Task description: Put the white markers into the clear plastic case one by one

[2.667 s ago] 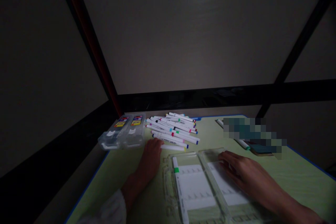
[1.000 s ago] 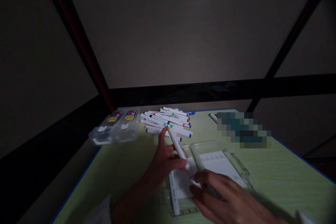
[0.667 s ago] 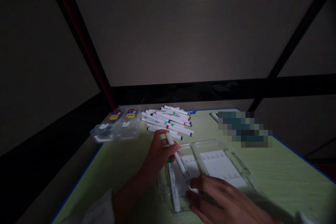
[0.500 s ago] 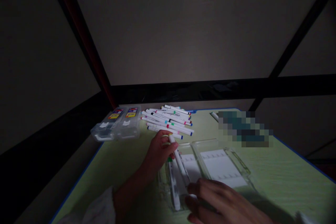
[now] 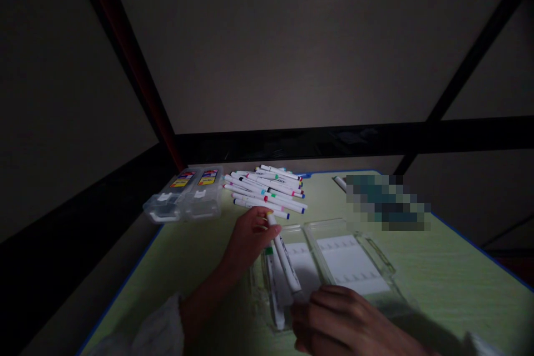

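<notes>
Dim light falls on a pale green bench (image 5: 187,256) with a thin blue edge, and a plain grey wall with dark bars stands behind it.

The person's left hand (image 5: 250,236) is near the middle of the bench. Its fingers (image 5: 262,216) are closed on the top end of a long white marker pen (image 5: 283,253). The pen slants down over a clear plastic case (image 5: 354,267) that lies open and flat near the front edge of the bench. White paper lines both halves of the case. The low end of the pen sits just at the right hand (image 5: 337,320), which is at the front edge. The right hand's fingers (image 5: 329,293) are bent, and they seem to touch the tip of the pen, but it is too dark to be sure they grip it.

A second white pen with a green band (image 5: 272,289) lies in the left half of the case, just beside the held pen.

A heap of white marker pens with coloured ends (image 5: 267,192) lies near the back edge. Two shut clear boxes with bright labels (image 5: 186,200) sit at the back left corner, just beside the heap. One more white pen (image 5: 340,182) lies near the back right, next to a blurred patch.
</notes>
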`<action>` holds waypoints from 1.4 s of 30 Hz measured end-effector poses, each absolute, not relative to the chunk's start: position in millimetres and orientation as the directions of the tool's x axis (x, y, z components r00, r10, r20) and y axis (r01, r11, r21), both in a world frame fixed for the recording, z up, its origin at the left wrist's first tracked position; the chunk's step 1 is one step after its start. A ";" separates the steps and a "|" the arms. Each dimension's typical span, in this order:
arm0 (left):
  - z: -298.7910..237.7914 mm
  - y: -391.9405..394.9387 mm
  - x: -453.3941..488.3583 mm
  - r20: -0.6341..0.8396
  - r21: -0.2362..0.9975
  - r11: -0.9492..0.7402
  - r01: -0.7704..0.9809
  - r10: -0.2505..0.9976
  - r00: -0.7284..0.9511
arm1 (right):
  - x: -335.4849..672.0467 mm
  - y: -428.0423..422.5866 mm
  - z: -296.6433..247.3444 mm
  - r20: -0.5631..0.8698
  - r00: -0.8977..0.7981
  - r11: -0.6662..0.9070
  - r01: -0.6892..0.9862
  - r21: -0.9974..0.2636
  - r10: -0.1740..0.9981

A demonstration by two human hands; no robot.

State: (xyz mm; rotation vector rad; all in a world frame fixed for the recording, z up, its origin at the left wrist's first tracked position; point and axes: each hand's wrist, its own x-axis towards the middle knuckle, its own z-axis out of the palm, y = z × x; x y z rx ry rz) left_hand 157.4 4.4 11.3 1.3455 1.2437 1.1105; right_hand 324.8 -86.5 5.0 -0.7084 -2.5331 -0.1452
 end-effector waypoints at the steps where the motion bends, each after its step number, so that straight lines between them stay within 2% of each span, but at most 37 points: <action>1: 10.0 4.6 157.2 0.027 0.990 -0.036 0.138 0.997 0.069 | 324.6 -85.2 5.8 0.471 -0.763 0.872 0.488 -0.028 0.442; 6: 5.6 5.1 156.7 0.072 0.981 -0.086 0.172 0.994 0.086 | 322.5 -81.6 12.6 0.539 -0.749 0.898 0.439 -0.035 0.387; 10: 7.2 5.0 157.3 0.102 0.981 -0.108 0.158 0.994 0.046 | 322.0 -81.6 16.2 0.587 -0.735 0.901 0.434 0.022 0.340; 19: 10.6 5.5 155.5 0.143 0.958 -0.161 0.236 0.986 0.091 | 326.9 -80.5 7.4 0.490 -0.807 0.922 0.387 0.017 0.330; 24: 5.8 6.9 153.5 0.178 0.948 -0.200 0.246 0.978 0.110 | 325.6 -80.3 5.4 0.553 -0.770 0.924 0.382 0.000 0.318; 29: 0.7 10.4 150.1 0.189 0.963 -0.200 0.179 0.979 0.078 | 325.6 -83.5 5.3 0.581 -0.743 0.917 0.399 -0.014 0.332; 33: -0.2 11.0 145.8 0.158 0.979 -0.165 0.118 0.985 0.069 | 324.5 -84.9 9.2 0.580 -0.714 0.890 0.453 -0.044 0.392; 42: -8.0 9.5 140.3 0.097 0.995 -0.097 -0.009 0.991 0.097 | 319.8 -79.2 5.7 0.549 -0.714 0.862 0.506 -0.025 0.435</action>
